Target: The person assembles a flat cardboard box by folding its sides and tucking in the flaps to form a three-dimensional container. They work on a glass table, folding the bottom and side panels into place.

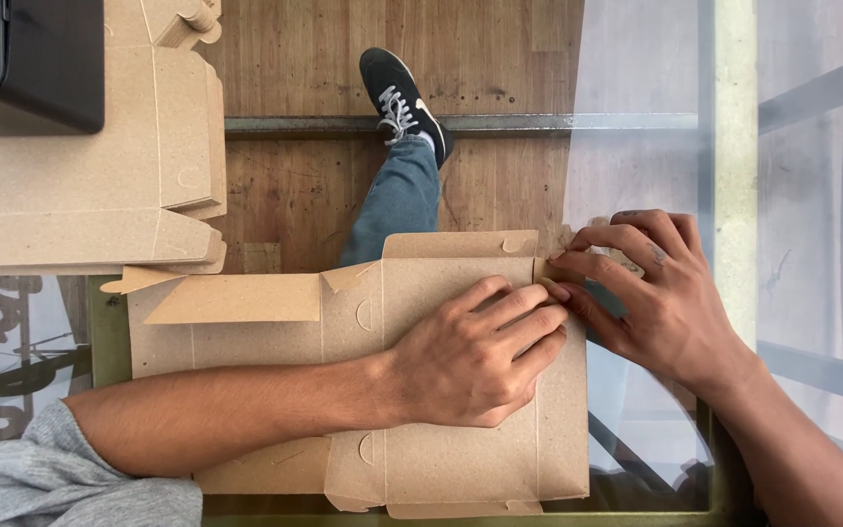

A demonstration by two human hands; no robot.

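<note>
Flat, the cardboard box blank (421, 459) lies under both hands.

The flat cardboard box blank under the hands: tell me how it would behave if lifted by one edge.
The cardboard blank is probably light, being a thin sheet. It would likely bend along its creases, as the flap already folds. Left hand presses it flat.

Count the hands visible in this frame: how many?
2. The left hand presses flat on the cardboard box blank on the glass table; the right hand pinches a flap at the blank's right edge. No other person's hands show.
</note>
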